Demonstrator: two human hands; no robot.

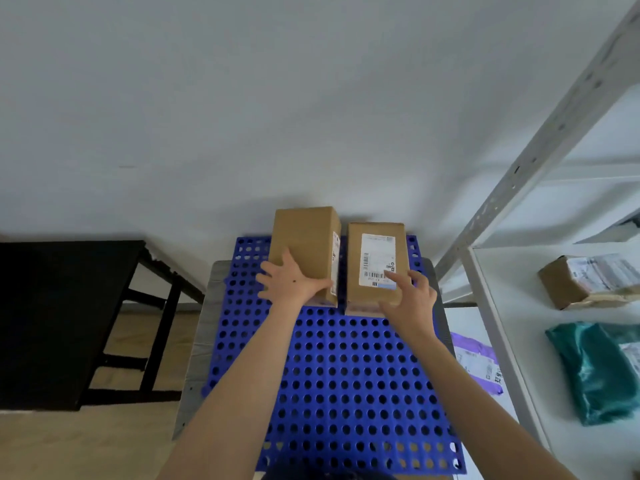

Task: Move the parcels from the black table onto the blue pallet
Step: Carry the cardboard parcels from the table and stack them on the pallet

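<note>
Two brown cardboard parcels stand side by side at the far end of the blue perforated pallet point(346, 368), close to the wall. My left hand point(291, 280) lies flat with spread fingers on the near top of the left parcel point(306, 237). The right parcel point(375, 261) carries a white shipping label. My right hand point(412, 296) touches its near right corner with straight fingers, the index finger on the label. The black table point(55, 317) stands to the left of the pallet, and no parcel shows on its visible top.
A white metal shelving unit point(519, 188) stands at the right, holding a taped brown parcel point(585, 280) and a green plastic mailer point(599, 372). A purple mailer point(479, 362) lies below it, beside the pallet. Wooden floor shows under the table.
</note>
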